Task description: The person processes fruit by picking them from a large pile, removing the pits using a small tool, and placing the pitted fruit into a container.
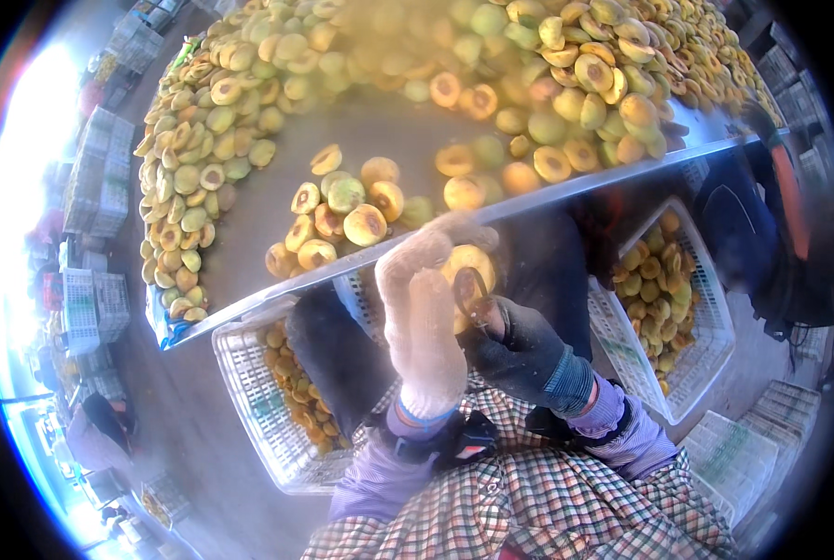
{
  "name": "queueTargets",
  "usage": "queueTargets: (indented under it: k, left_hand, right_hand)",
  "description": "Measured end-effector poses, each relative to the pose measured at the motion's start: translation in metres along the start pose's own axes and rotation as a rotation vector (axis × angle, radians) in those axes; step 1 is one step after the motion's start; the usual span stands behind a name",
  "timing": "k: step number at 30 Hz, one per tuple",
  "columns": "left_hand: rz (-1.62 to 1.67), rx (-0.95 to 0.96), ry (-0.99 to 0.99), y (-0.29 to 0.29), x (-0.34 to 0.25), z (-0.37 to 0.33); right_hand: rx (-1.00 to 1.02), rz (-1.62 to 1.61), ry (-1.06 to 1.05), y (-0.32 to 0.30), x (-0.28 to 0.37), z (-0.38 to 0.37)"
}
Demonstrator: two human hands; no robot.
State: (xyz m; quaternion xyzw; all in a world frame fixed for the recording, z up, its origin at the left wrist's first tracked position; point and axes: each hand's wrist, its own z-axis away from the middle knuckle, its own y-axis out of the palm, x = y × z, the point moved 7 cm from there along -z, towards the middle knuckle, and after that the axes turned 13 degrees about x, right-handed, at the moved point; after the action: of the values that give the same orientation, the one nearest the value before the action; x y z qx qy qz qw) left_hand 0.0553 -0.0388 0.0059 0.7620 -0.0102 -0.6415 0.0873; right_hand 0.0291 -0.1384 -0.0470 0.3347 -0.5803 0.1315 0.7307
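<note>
My left hand [424,313], in a pale knit glove, is wrapped round a yellow peach half [474,259] just below the table's near edge. My right hand [532,353] wears a dark glove with a bare thumb tip and grips a small looped metal pitting tool [461,291]. The loop lies against the cut side of the peach half. Its handle is hidden in my right fist. Beyond my left hand, a small group of peach halves [364,224] sits on the metal table [328,131], some with brown hollows facing up.
Large heaps of peach halves [576,65] cover the table's far and left sides. White plastic crates with fruit stand left [240,373] and right [711,327] of my legs. A person [743,215] is at the right. Stacked crates [100,173] line the left.
</note>
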Motion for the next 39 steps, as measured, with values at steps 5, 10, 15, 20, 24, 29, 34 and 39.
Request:
queueTargets:
  k: [5,10,15,20,24,29,34,39]
  left_hand:
    - [-0.006,0.403,-0.024,0.011,-0.023,-0.019]
    - [0.018,0.618,-0.241,0.021,-0.029,-0.020]
    - [0.042,0.677,0.303,0.028,-0.032,-0.026]
    - [0.423,0.504,-0.232,0.033,-0.009,-0.016]
    - [0.502,0.444,-0.441,0.022,0.001,-0.014]
    - [1.293,0.074,-0.410,0.005,0.028,-0.012]
    - [-0.669,-0.154,-0.227,-0.155,-0.005,-0.004]
    - [-1.248,0.135,0.064,-0.134,0.018,-0.030]
  right_hand:
    - [0.162,-0.429,0.067,0.013,-0.010,0.003]
    - [0.412,-1.010,0.192,0.031,-0.005,0.012]
    - [0.782,-1.176,0.364,0.029,-0.004,0.030]
    - [0.414,-0.923,0.316,0.023,-0.001,0.034]
    - [0.381,-0.749,0.392,0.025,0.003,0.021]
    - [0.568,-0.703,0.338,0.036,-0.012,0.004]
    - [0.712,-0.928,0.109,0.008,-0.041,0.007]
    - [0.447,-0.845,0.400,0.003,-0.097,-0.005]
